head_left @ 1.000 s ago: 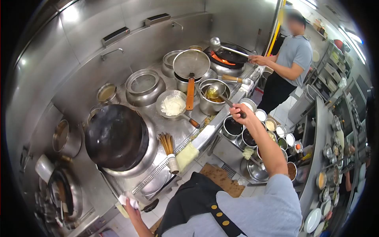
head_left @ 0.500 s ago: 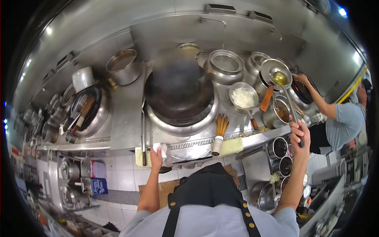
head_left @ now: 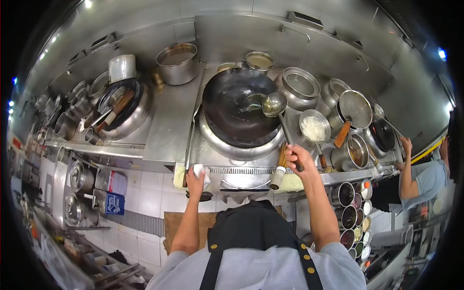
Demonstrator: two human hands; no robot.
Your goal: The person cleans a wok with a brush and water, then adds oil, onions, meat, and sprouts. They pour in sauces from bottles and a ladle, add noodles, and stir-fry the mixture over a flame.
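My right hand point(head_left: 298, 159) is closed round the handle of a metal ladle point(head_left: 275, 103). The ladle's bowl is tilted over the right side of a large black wok point(head_left: 232, 118), and clear liquid shows at its lip and on the wok's inner wall. The wok sits on a round steel burner ring point(head_left: 227, 151). My left hand point(head_left: 195, 184) is closed on a folded white cloth point(head_left: 199, 171) at the stove's front edge, beside a long metal rod point(head_left: 189, 150). Just below my right hand lies a bamboo brush point(head_left: 278, 177) with a white-wrapped handle.
To the right are a skimmer point(head_left: 314, 127) holding white food, a mesh strainer point(head_left: 355, 107) with an orange handle and lidless pots. A second wok point(head_left: 121, 104) with utensils stands left, near a large pot point(head_left: 177, 63). A co-worker point(head_left: 420, 181) is at far right.
The ladle has moved left from above the right-hand pots to the wok and tipped. Smoke over the wok has thinned. My left hand keeps the cloth; the view has shifted.
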